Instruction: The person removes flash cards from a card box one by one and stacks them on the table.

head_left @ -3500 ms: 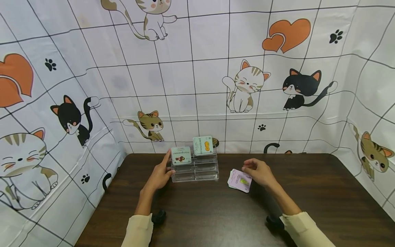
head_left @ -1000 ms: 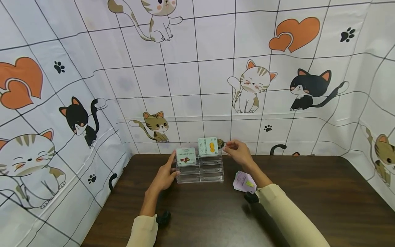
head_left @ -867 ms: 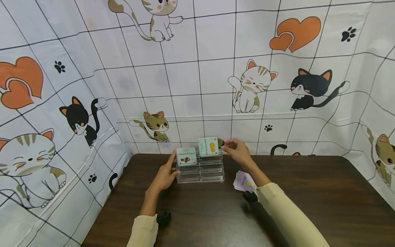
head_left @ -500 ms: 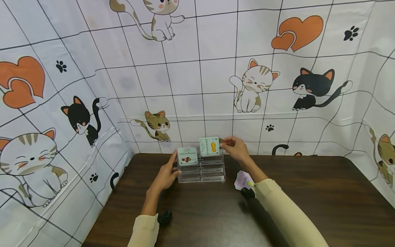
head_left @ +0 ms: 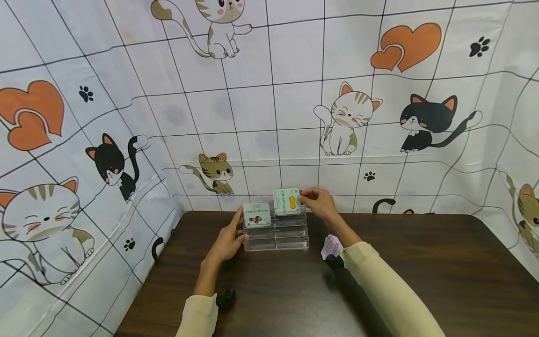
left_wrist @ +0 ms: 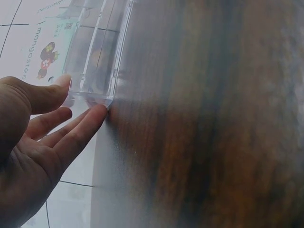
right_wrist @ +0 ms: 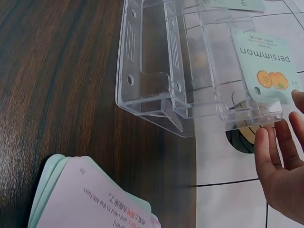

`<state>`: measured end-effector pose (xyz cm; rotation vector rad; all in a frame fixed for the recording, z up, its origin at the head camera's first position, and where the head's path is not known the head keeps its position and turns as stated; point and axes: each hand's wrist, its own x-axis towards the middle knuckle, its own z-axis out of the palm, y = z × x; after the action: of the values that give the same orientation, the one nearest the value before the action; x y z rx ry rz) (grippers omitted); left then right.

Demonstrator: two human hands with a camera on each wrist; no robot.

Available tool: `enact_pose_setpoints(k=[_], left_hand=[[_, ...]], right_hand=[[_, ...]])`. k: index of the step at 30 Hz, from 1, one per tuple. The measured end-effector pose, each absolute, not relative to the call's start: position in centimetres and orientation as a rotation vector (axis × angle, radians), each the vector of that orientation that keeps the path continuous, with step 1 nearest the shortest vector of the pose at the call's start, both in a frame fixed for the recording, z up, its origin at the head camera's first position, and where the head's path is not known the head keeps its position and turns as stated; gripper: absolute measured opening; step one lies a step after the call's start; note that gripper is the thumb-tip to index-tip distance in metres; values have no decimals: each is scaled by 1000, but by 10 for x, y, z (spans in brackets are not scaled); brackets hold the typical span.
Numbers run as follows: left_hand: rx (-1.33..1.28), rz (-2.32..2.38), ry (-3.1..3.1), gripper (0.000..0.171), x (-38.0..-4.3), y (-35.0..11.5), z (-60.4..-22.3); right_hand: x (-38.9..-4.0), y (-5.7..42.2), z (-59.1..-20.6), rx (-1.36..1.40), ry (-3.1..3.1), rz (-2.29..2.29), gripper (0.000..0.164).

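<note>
A clear tiered card holder (head_left: 275,234) stands at the table's back edge. In its upper left lies a mangosteen card (head_left: 257,215); the persimmon card (head_left: 287,201) leans a little higher on the right. My left hand (head_left: 225,241) touches the holder's left end, and the left wrist view shows its fingers (left_wrist: 78,135) fairly straight against the plastic. At the persimmon card's right edge, my right hand (head_left: 321,204) pinches between thumb and finger. The right wrist view has that thumb at the card's corner, with the other fingers beside the holder's end.
A loose stack of cards, the top one pink with the word apron (head_left: 331,246), lies right of the holder, partly hidden by the right wrist's black strap. Behind the dark wooden table (head_left: 273,290) hangs a white curtain (head_left: 290,103) printed with cats.
My right hand has left the pink card stack, reached up to the holder's right side, then shifted slightly left onto the persimmon card's edge. The left hand stays at the holder.
</note>
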<state>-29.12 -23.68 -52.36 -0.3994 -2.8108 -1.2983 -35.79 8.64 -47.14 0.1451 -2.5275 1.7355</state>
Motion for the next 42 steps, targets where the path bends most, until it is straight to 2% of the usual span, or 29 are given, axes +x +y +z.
enact_pose_setpoints(k=[10, 27, 42], left_hand=[[-398, -1293, -2811, 94, -291, -235, -524], [-397, -1330, -2801, 95, -290, -236, -521], [-422, -1308, -2802, 95, -291, -239, -523]], right_hand=[[-360, 80, -471, 129, -2565, 1630, 32], [-368, 69, -469, 77, -2489, 1753, 29], [-361, 77, -455, 96, -2337, 1905, 29]])
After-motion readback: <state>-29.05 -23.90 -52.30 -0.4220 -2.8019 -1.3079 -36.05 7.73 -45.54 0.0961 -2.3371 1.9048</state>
